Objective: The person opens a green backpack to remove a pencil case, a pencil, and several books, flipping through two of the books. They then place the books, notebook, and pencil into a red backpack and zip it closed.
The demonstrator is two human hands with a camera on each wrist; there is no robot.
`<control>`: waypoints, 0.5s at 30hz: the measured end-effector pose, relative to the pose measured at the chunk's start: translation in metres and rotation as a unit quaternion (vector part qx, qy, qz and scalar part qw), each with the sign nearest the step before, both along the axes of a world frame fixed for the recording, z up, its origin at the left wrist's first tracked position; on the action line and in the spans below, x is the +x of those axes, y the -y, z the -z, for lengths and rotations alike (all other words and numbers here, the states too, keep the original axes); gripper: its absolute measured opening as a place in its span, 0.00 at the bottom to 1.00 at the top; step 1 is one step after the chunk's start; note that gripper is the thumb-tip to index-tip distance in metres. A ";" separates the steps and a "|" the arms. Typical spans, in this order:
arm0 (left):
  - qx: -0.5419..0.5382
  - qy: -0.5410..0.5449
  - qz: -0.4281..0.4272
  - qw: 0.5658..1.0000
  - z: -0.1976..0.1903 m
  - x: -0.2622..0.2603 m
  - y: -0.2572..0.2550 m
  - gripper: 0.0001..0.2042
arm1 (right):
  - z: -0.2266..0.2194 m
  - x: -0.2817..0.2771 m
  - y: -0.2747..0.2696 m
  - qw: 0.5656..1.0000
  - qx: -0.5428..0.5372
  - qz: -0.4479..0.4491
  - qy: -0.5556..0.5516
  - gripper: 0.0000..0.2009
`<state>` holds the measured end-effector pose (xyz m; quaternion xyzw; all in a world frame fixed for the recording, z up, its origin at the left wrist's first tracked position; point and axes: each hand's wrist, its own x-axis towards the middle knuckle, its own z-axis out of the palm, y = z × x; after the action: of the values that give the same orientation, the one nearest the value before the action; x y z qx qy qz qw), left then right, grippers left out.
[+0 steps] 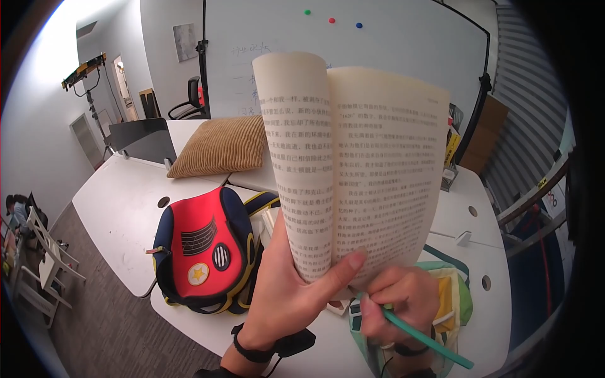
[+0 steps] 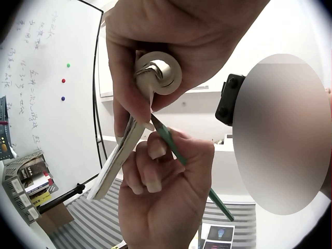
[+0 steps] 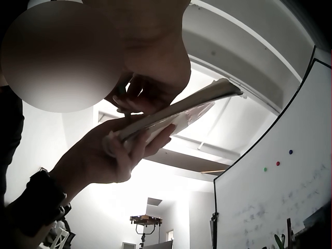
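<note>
Pencil (image 1: 428, 339) at the lower edge of the open book (image 1: 387, 170)

The book is upright in front of me, facing me, its spine running up and down and its left pages curled into a roll. My left hand (image 1: 293, 299) grips it from below, thumb across the pages near the spine, fingers behind. My right hand (image 1: 409, 296) pinches the pencil. The pencil's long axis slants from the book's lower edge down to my right; its tip is just beside my left thumb, and whether it touches paper I can't tell. The right page rises above my right hand, which is nearer its lower outer part; my left thumb is nearer the spine.

Below, a green bag (image 1: 463, 293) sits on the surface (image 1: 113, 195) behind my right hand, and a red backpack (image 1: 201, 246) to the left. Farther off are a cushion (image 1: 220, 145) and the whiteboard (image 1: 403, 38).
</note>
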<state>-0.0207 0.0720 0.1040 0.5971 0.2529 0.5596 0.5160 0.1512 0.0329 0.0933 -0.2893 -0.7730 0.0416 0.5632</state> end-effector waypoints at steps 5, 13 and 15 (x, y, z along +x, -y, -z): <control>-0.002 -0.001 0.000 1.000 0.001 0.000 -0.001 0.33 | 0.000 0.002 0.000 1.000 -0.014 0.000 -0.006 0.12; -0.008 -0.011 0.003 1.000 0.000 -0.001 0.000 0.33 | -0.003 0.004 -0.001 0.999 -0.032 -0.028 -0.007 0.10; -0.006 -0.009 0.002 1.000 0.000 -0.001 0.000 0.33 | -0.002 0.005 0.003 0.999 -0.045 -0.013 -0.017 0.10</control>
<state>-0.0216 0.0721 0.1043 0.5997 0.2599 0.5517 0.5181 0.1564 0.0304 0.0953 -0.3039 -0.7641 0.0888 0.5621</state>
